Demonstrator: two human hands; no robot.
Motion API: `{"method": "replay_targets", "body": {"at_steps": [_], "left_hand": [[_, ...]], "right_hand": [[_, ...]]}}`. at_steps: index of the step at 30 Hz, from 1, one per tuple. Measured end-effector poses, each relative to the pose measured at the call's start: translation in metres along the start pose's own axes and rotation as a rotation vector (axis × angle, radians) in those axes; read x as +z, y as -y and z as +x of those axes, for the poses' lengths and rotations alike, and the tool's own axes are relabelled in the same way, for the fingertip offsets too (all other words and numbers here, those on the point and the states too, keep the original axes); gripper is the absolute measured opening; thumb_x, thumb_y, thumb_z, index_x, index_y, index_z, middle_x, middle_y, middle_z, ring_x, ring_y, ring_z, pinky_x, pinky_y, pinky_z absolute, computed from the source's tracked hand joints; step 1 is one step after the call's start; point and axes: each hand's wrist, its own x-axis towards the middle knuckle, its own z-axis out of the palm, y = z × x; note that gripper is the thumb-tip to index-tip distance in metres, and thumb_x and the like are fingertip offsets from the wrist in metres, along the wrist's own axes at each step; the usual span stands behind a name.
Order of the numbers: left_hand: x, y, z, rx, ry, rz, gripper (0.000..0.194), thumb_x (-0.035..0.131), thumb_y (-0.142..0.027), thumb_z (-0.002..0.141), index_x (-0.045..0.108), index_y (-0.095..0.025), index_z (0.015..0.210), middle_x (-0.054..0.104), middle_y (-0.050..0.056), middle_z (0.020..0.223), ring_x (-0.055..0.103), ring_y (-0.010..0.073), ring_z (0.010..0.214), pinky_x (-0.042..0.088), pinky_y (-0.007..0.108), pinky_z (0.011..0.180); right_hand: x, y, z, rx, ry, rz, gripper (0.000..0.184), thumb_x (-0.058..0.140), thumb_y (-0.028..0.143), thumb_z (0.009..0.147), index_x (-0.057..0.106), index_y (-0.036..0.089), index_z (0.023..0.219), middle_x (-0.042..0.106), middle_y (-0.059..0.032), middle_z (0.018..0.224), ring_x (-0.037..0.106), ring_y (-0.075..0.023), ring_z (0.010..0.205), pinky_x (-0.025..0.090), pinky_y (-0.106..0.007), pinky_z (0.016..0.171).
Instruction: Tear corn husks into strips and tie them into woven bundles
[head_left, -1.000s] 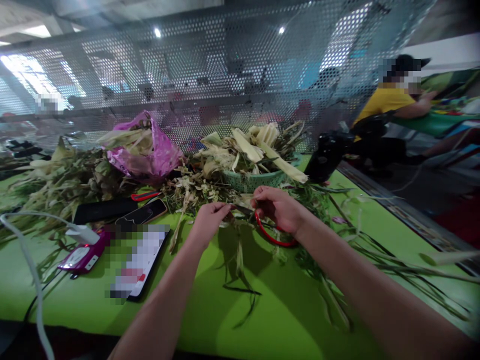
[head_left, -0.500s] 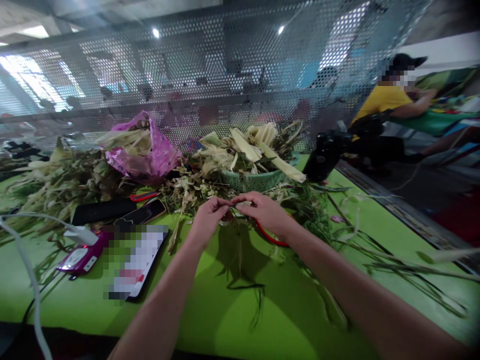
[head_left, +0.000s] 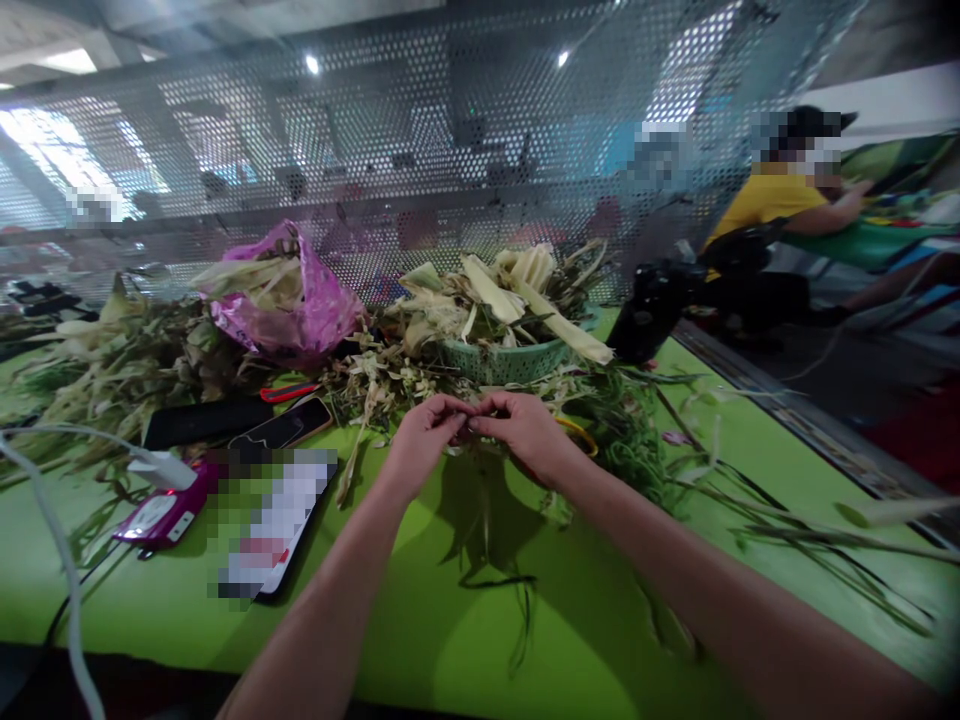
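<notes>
My left hand (head_left: pixel 429 440) and my right hand (head_left: pixel 529 432) meet fingertip to fingertip above the green table (head_left: pixel 420 620), both closed in a pinch. Between them they grip a thin dried plant strand (head_left: pixel 486 515), which hangs down below the fingers; its pinched end is hidden. Under it, a dark stringy piece (head_left: pixel 499 582) shows over the tabletop, and I cannot tell whether it is joined to the strand. A yellow ring-shaped handle (head_left: pixel 577 436) peeks out beside my right wrist. Just past the hands stands a green basket (head_left: pixel 510 364) heaped with dried husks (head_left: pixel 491 290).
Leftward lie a pink plastic bag (head_left: pixel 300 310) of husks, a red-handled tool (head_left: pixel 289 392), phones (head_left: pixel 283 432), a purple power bank (head_left: pixel 169 512) and a white cable (head_left: pixel 56 530). Long stalks (head_left: pixel 817 540) spread rightward. A perforated metal screen (head_left: pixel 420 170) rises behind; a person in yellow (head_left: pixel 772 205) sits far right.
My hands have drawn closer together, their fingertips now nearly touching. The right hand has shifted slightly, covering the red loop and leaving the yellow one visible. The hanging strand has swung slightly right.
</notes>
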Motion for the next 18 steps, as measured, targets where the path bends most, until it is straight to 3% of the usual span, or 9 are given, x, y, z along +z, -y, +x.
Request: {"method": "replay_targets", "body": {"at_steps": [4,11,18], "left_hand": [[0.0003,-0.0005,0.0002,-0.023,-0.006,-0.033,0.014,0.060,-0.024,0.077,0.063,-0.015,0.087,0.060,0.000,0.070,0.053,0.0105,0.064,0.040,0.022,0.062],[-0.0013,-0.0009,-0.0007,-0.089,-0.130,-0.068,0.023,0.067,-0.018,0.067,0.049,-0.017,0.081,0.054,-0.005,0.067,0.051,0.0084,0.063,0.038,0.021,0.061],[-0.0021,0.0028,0.0015,0.043,-0.148,0.092,0.022,0.062,-0.009,0.064,0.049,-0.017,0.079,0.057,-0.002,0.072,0.055,0.0114,0.069,0.042,0.023,0.067]], "right_hand": [[0.0017,0.0046,-0.0017,-0.015,0.005,-0.008,0.014,0.064,0.029,0.068,0.067,0.016,0.072,0.064,-0.0003,0.067,0.054,-0.0149,0.066,0.040,-0.027,0.067],[0.0050,0.0058,-0.0034,0.110,-0.004,0.189,0.017,0.065,0.033,0.067,0.061,0.017,0.068,0.054,0.0038,0.061,0.045,-0.0110,0.057,0.035,-0.024,0.056],[0.0044,0.0018,-0.0010,0.124,0.023,0.201,0.015,0.064,0.031,0.066,0.061,0.017,0.068,0.053,0.0037,0.059,0.042,-0.0106,0.055,0.032,-0.023,0.054]]}}
